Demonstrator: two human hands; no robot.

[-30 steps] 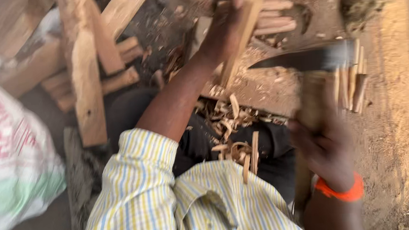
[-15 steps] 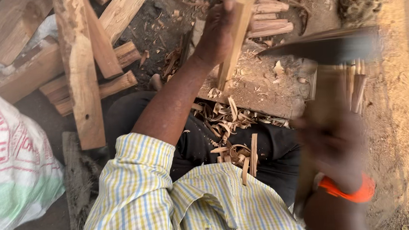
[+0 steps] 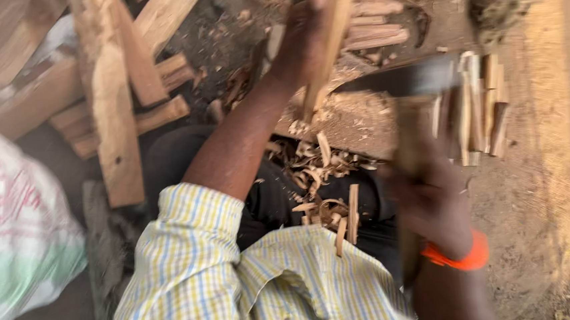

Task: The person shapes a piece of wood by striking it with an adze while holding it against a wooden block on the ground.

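Left hand: fingers of the left hand (image 3: 304, 35) are wrapped tight around a stick of wood, up near its top end.
Stick of wood: the stick of wood (image 3: 325, 47) is long, thin and pale. It stands almost straight up, leaning a little, with its bottom end on the chopping block.
Chopping block: the chopping block (image 3: 349, 119) is brown and dusty. It sits on the ground in front of the person's knees.
Right hand: the right hand (image 3: 428, 203) is blurry. Its fingers are closed around the wooden handle of a big knife.
Big knife: the big knife (image 3: 403, 79) has a wide dark blade. The blade lies flat in the air, just beside the stick, with its tip pointing at the stick.
Orange band: the orange band (image 3: 462, 258) goes around the right wrist.
Cut sticks: the cut sticks (image 3: 478, 103) lie side by side on the dirt, to the right of the blade.
Wood chips: the wood chips (image 3: 320, 181) are curly and pale. They lie on the person's dark lap and on the edge of the block.
Planks: the planks (image 3: 116, 91) are piled up on the left, well apart from the hands.
Sack: the sack (image 3: 9, 226) is white, red and green, at the far left.
Shirt: the shirt (image 3: 240, 283) has yellow and blue checks.
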